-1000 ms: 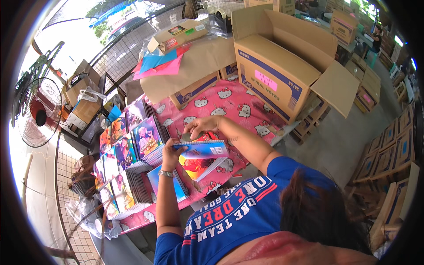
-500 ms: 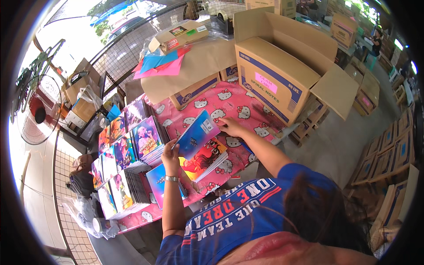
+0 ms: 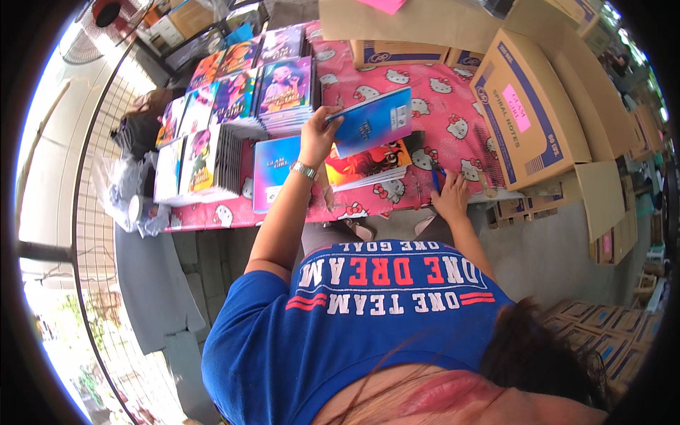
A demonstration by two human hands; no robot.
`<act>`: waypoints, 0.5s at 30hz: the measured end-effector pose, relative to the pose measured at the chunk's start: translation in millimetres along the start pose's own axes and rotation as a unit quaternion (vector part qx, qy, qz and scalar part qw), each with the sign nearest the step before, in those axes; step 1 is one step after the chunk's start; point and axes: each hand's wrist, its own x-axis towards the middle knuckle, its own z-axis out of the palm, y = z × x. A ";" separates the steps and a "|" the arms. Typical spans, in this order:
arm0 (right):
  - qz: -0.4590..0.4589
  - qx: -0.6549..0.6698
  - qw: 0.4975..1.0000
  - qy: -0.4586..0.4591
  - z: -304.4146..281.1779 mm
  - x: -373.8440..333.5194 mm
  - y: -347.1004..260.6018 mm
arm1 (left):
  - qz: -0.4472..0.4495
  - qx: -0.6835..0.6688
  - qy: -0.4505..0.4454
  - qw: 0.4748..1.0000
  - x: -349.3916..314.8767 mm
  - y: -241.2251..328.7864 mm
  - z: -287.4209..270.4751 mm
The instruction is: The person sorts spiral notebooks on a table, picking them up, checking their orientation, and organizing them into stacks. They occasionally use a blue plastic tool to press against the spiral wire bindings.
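Observation:
A spiral notebook (image 3: 374,122) with a blue-to-pink back cover is tilted above the table, gripped at its left edge by my left hand (image 3: 319,134). Beneath it lies a small stack of notebooks (image 3: 368,166) with a red and orange picture on top. Left of that stack, partly behind my left wrist, rests another blue notebook (image 3: 273,173). My right hand (image 3: 451,196) reaches to the table's near edge, fingers stretched and apart. Its fingertips are right at a slim blue tool (image 3: 436,177), whose exact kind is too small to make out.
Several tall stacks of notebooks (image 3: 241,99) fill the table's left side. A pink patterned cloth (image 3: 340,67) covers the table. An open carton (image 3: 531,120) stands at the right, flaps out. Brown cardboard (image 3: 418,21) lies over boxes at the back. A plastic bag (image 3: 127,188) hangs at the left.
My right hand has left the notebook's right edge and moved down to the blue tool. My left hand still holds the notebook. The view has turned and tipped downward.

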 end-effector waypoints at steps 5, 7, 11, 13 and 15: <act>0.130 0.567 0.813 -0.016 -3.3 33.7 -32.2 | -0.094 -0.031 0.055 0.994 -9.8 -4.8 2.3; 0.054 0.653 0.754 -0.040 -36.2 33.6 -65.2 | -0.008 0.052 0.026 0.998 -21.0 27.7 10.6; -0.121 0.660 0.734 -0.105 -66.9 44.4 -123.8 | -0.017 0.001 0.047 0.999 -15.9 -1.7 6.7; -0.179 0.593 0.781 -0.081 -77.3 48.6 -144.1 | -0.056 -0.011 0.061 0.997 -15.7 -3.2 8.8; -0.245 0.494 0.834 -0.024 -80.2 55.1 -155.4 | -0.092 0.027 0.067 0.993 -19.6 0.3 9.5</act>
